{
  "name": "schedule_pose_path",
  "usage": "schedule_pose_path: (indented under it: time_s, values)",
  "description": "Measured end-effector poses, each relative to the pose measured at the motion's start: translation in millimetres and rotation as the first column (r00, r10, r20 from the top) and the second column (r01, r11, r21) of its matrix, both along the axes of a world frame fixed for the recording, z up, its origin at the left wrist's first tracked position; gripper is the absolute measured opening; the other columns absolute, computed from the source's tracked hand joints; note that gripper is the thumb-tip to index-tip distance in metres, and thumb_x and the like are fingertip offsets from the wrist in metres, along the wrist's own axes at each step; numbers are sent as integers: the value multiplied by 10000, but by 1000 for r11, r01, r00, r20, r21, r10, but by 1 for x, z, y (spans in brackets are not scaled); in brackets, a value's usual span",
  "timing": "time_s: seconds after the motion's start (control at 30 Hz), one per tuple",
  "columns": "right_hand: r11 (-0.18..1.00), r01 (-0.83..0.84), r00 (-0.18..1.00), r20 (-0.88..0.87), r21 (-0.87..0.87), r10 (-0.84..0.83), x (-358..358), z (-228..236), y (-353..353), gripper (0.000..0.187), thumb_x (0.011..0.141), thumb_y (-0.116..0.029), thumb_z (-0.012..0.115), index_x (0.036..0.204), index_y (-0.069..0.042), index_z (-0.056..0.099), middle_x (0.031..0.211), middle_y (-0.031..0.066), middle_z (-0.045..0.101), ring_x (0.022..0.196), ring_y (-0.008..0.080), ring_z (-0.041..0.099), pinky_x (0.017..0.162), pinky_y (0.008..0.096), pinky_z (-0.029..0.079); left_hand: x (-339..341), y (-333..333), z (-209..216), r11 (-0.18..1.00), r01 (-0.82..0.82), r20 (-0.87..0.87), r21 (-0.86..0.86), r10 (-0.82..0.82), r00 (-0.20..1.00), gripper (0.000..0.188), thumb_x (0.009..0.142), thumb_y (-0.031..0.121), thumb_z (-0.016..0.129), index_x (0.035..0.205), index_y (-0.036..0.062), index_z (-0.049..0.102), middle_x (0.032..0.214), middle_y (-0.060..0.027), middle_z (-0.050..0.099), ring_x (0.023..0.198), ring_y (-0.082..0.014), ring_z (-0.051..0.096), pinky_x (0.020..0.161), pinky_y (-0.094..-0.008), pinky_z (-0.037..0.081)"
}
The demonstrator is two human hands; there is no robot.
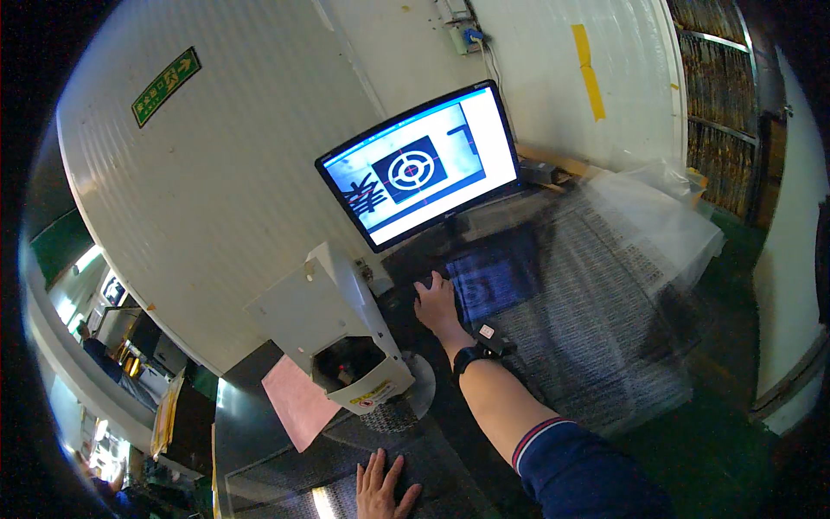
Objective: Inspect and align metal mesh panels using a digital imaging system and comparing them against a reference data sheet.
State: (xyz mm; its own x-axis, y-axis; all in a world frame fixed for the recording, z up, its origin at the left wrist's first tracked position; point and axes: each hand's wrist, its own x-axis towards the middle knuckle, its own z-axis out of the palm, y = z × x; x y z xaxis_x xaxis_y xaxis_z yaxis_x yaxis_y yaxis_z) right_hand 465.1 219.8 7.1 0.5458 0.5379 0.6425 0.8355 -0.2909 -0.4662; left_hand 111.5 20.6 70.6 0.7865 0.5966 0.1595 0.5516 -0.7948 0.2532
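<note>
My left hand lies flat with fingers spread on a dark, glossy, finely patterned sheet at the near edge of the table. Just beyond it stands a pale grey machine housing with a dark opening, where a small red light glows. My right arm reaches far across the table, a black band on its wrist. My right hand rests on the dark tabletop right of the housing, fingers bent downward; whatever is beneath the palm is hidden. Behind it, a tilted-looking monitor displays a white ring target on black.
A pink sheet lies left of the housing. Large dark patterned sheets under clear film cover the table's right side, with crumpled clear plastic at the back. A pale panel wall rises behind. Another person is far left.
</note>
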Motion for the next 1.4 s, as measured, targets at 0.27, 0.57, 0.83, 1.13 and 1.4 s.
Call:
schedule_pose_path:
  time_s: [0.27, 0.57, 0.83, 1.13, 1.4]
  values:
    - [999, -34, 999, -2, 17, 34, 2, -5, 2, 403, 739, -221, 661, 1122, -127, 578, 1234, 242, 404, 1086, 399, 441, 963, 485, 338, 1, -2, 1, 1000, -11, -4, -18, 10, 1000, 550, 870, 357, 532, 1325, 68, 419, 1411, -219, 302, 1317, -366, 264, 1079, -502, 165]
    - [1000, -11, 1000, -13, 12, 11, 1, -5, 4, 411, 737, -248, 655, 1099, -95, 531, 1234, 259, 404, 1081, 421, 460, 965, 497, 347, -2, 0, -1, 1000, -4, 7, 5, 4, 1000, 537, 873, 344, 532, 1321, 68, 423, 1405, -223, 310, 1305, -374, 280, 1077, -501, 173]
    - [999, -5, 1000, -6, 35, 6, 3, -7, 5, 411, 743, -221, 658, 1116, -105, 530, 1233, 256, 392, 1051, 425, 451, 919, 465, 381, 0, -1, 3, 1000, 1, -16, -1, -1, 1000, 537, 880, 343, 524, 1322, 59, 416, 1408, -227, 301, 1307, -380, 273, 1081, -500, 168]
    - [1000, 12, 1000, -29, 14, -11, 0, -3, 2, 421, 736, -223, 664, 1123, -113, 539, 1232, 250, 397, 1041, 413, 457, 909, 453, 392, 1, -2, 7, 1000, -8, -30, -13, 7, 1000, 540, 884, 347, 518, 1324, 51, 414, 1412, -225, 295, 1308, -379, 272, 1083, -497, 165]
    - [998, -5, 999, -34, 61, 7, 5, -5, 3, 443, 719, -210, 672, 1136, -116, 552, 1213, 260, 414, 1034, 418, 451, 896, 452, 387, 1, 0, 2, 1000, -2, 15, 14, 2, 1000, 527, 878, 361, 531, 1311, 73, 444, 1399, -220, 325, 1306, -368, 284, 1083, -493, 173]
